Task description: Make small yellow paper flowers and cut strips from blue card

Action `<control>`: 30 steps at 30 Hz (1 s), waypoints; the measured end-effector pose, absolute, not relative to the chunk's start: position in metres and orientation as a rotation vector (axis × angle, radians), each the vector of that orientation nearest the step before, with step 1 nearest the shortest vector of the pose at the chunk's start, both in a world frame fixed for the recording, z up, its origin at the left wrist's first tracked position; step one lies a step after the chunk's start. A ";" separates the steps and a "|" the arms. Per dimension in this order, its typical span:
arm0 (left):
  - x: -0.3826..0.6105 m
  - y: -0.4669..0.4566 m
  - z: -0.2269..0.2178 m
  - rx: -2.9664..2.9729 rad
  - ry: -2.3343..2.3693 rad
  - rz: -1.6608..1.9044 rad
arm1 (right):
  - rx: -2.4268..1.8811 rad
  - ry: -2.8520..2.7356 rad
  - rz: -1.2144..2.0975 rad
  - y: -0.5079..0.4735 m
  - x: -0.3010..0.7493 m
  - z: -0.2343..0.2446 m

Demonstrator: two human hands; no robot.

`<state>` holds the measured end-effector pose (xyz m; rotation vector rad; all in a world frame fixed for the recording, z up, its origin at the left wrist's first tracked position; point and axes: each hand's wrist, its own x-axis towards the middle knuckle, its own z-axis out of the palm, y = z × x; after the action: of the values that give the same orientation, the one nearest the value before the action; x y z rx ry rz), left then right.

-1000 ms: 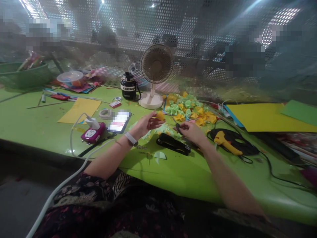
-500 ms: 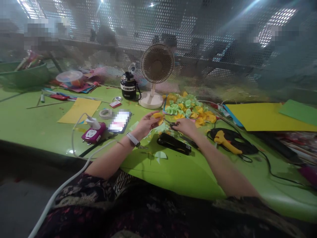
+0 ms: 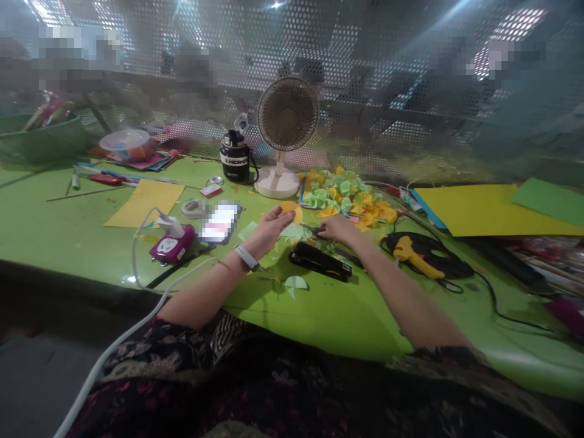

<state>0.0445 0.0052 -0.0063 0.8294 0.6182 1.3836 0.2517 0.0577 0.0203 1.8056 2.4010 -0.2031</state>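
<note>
My left hand (image 3: 267, 230) is raised a little above the green table (image 3: 68, 231) and pinches a small yellow paper piece (image 3: 292, 212) at its fingertips. A white band is on that wrist. My right hand (image 3: 340, 230) is low over the table just right of it, fingers closed on dark scissors (image 3: 317, 232) whose blades point left. A black stapler (image 3: 322, 262) lies just in front of both hands. Pale green paper cut-outs (image 3: 292, 232) lie under and around the hands.
A pile of yellow and green paper flowers (image 3: 349, 198) lies behind the hands, beside a small desk fan (image 3: 286, 131) and black cup (image 3: 235, 158). A yellow glue gun (image 3: 413, 255) lies right, a phone (image 3: 219, 222) and pink power block (image 3: 171, 246) left. Yellow sheets (image 3: 483, 210) lie far right.
My left hand turned the yellow piece and lifted it slightly. My right hand moved left and lower with the scissors, closer to the left hand.
</note>
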 end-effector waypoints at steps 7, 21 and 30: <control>0.049 0.005 -0.006 0.864 0.629 1.446 | 1.925 2.680 -0.944 0.041 0.255 0.039; 0.036 -0.002 0.004 1.025 0.691 1.204 | 1.863 3.067 -1.502 -0.003 0.228 0.036; 0.026 -0.007 0.018 1.117 0.793 0.965 | 1.854 3.071 -0.926 -0.019 0.237 0.041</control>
<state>0.0263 -0.0071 0.0179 1.1169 0.7926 0.9647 0.2366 -0.0190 0.0407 1.8538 3.0706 -0.9259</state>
